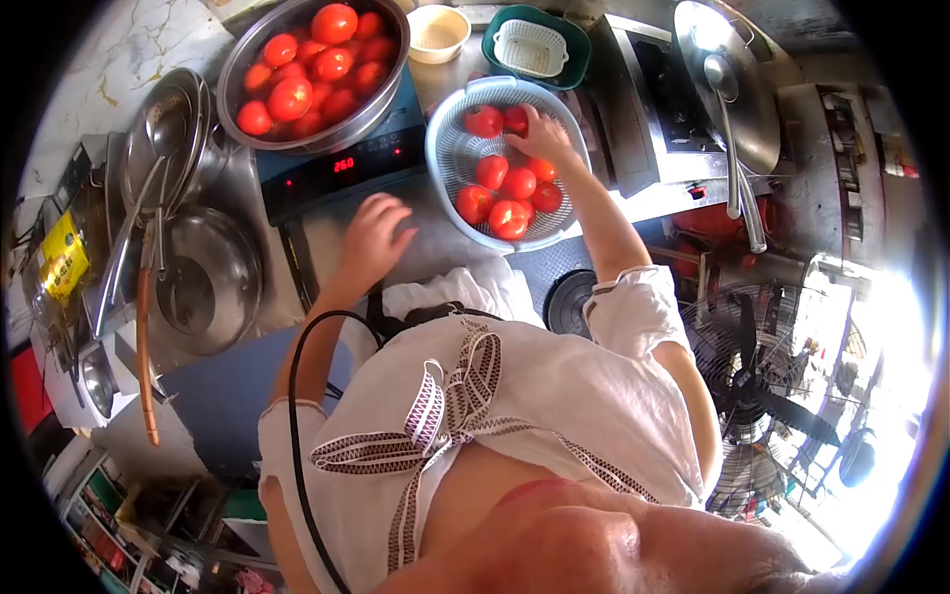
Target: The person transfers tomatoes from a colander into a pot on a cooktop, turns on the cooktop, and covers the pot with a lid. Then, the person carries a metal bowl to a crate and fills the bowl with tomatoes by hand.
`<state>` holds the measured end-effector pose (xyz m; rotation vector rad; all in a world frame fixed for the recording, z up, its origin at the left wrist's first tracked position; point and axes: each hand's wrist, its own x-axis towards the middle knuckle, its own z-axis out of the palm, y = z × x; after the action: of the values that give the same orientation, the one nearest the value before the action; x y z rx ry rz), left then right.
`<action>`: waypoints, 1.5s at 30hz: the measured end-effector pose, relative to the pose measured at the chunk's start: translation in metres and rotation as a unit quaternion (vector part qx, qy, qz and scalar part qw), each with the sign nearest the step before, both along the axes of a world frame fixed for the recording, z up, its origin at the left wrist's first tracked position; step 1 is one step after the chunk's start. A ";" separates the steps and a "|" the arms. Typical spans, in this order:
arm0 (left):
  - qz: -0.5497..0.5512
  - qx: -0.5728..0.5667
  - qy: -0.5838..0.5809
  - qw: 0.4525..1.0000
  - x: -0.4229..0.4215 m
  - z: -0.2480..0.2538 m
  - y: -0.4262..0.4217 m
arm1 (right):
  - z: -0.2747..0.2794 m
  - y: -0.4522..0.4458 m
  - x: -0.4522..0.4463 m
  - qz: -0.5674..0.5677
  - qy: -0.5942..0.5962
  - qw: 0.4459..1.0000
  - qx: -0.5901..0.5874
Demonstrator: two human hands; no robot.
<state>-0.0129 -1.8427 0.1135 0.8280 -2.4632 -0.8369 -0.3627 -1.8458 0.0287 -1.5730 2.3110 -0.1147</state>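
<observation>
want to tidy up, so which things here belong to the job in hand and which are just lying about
In the job, apparently:
tomatoes, right hand among them
blue basket
steel bowl of tomatoes

Seemingly lying about:
wok
ladle
green basin
cream bowl

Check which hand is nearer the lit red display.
Left. The left hand is just on the body side of the display; the right hand is farther right, fingers at a tomato in the blue colander.
</observation>
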 end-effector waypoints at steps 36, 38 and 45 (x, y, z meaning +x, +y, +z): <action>0.095 -0.185 0.077 0.975 -0.074 0.018 -0.070 | 0.168 -0.132 0.114 0.194 -0.407 0.834 -0.319; 0.162 -0.229 0.076 0.957 -0.040 0.044 -0.095 | 0.146 -0.160 0.133 0.204 -0.237 0.902 -0.297; 0.304 -0.232 -0.033 0.923 0.024 0.062 -0.213 | 0.131 -0.192 0.175 0.215 0.032 0.954 -0.205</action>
<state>0.0108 -2.0560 0.1758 1.3292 -2.1073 -0.0003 -0.1875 -2.0373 0.1601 -2.2790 2.0157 -0.4635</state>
